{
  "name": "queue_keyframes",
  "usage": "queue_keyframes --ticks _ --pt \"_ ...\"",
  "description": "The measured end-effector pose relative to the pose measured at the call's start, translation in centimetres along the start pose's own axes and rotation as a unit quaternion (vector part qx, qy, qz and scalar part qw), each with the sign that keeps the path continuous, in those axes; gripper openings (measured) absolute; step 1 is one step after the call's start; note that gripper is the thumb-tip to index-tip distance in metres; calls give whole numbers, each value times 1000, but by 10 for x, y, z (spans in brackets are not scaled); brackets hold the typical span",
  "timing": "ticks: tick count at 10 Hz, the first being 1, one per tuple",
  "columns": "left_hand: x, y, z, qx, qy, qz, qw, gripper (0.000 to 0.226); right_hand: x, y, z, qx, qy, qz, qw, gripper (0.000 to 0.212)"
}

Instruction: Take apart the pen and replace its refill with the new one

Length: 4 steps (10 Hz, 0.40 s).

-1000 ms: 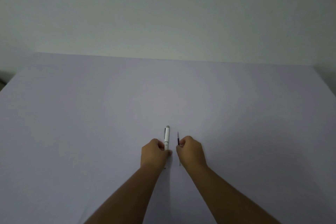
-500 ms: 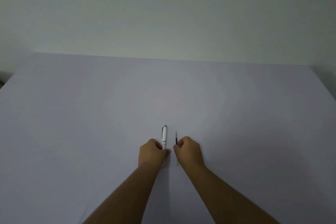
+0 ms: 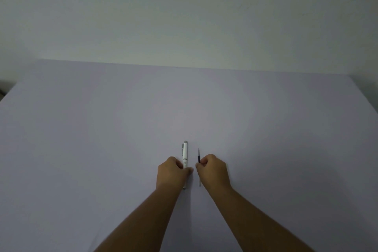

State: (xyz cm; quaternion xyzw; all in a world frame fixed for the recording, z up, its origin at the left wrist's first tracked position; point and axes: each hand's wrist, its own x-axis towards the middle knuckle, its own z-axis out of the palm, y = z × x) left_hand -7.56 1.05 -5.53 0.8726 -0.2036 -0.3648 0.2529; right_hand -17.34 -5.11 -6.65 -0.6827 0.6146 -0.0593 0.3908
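Note:
A white pen (image 3: 185,153) with a grey end and a dark clip lies lengthwise on the pale table, pointing away from me. My left hand (image 3: 172,173) is closed around its near half; the pen's near tip shows below the hand. Just to the right lies a thin refill (image 3: 198,156), dark in its far part and pale at its near end. My right hand (image 3: 212,171) is closed around the refill's middle. The two hands are a small gap apart.
The pale lilac table (image 3: 102,139) stretches wide on all sides, with its far edge against a plain whitish wall (image 3: 184,16). A dark object peeks in at the left edge (image 3: 1,90).
Both hands, the pen and the refill sit slightly further left in view than a second ago; the grips look the same.

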Motion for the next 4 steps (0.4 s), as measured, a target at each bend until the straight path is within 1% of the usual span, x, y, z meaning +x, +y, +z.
queue_keyframes --ticks 2,3,4 --pt "-2 0 -2 5 -1 0 1000 30 0 1 -2 7 -4 3 1000 17" --pt "-5 1 -7 8 -5 8 1000 34 -3 -1 -6 18 -3 5 1000 24" --pt "-10 0 -12 20 21 28 999 46 -5 -3 -13 52 50 13 997 38"
